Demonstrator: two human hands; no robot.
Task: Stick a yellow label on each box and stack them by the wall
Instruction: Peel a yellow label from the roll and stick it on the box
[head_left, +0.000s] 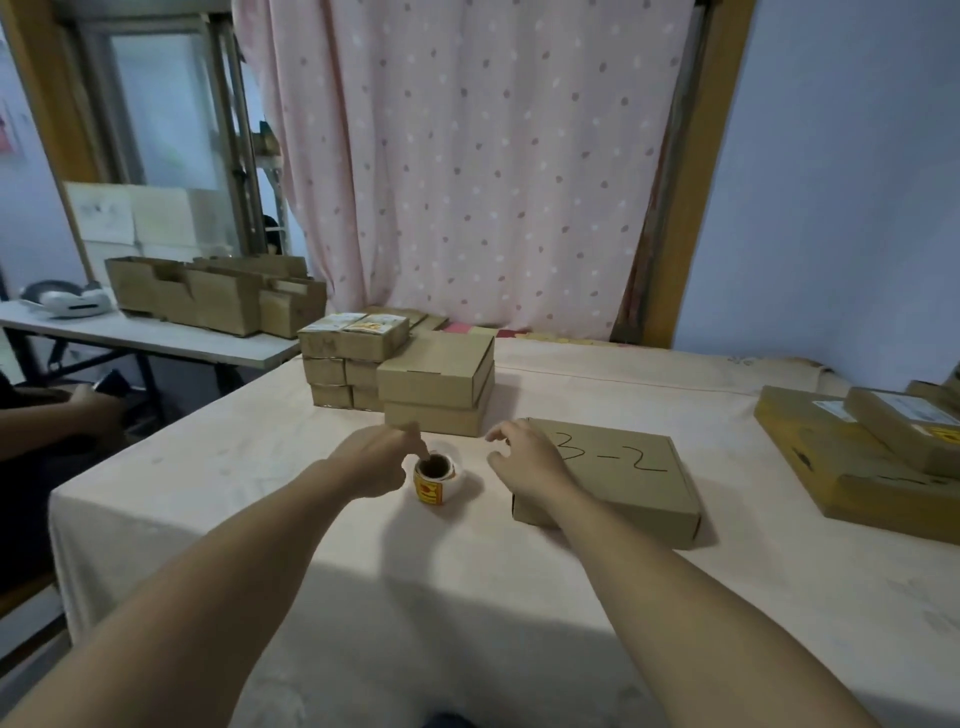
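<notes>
A roll of yellow labels (435, 480) stands on the pink tablecloth (260, 467) in the middle. My left hand (375, 462) is beside it, with its index finger stuck into the roll's brown core and the other fingers curled. My right hand (524, 460) hovers just right of the roll with fingers loosely curled, holding nothing, above the left edge of a flat cardboard box marked "3-2" (618, 478). Behind the roll sit two stacked flat boxes (439, 384). A stack of small labelled boxes (353, 358) stands behind them near the curtain.
At the right table edge lie larger flat boxes (852, 457) with labels. A side table (156, 332) at left carries open cardboard trays. A person's arm (57, 415) shows at far left. A pink dotted curtain (467, 156) hangs behind the table.
</notes>
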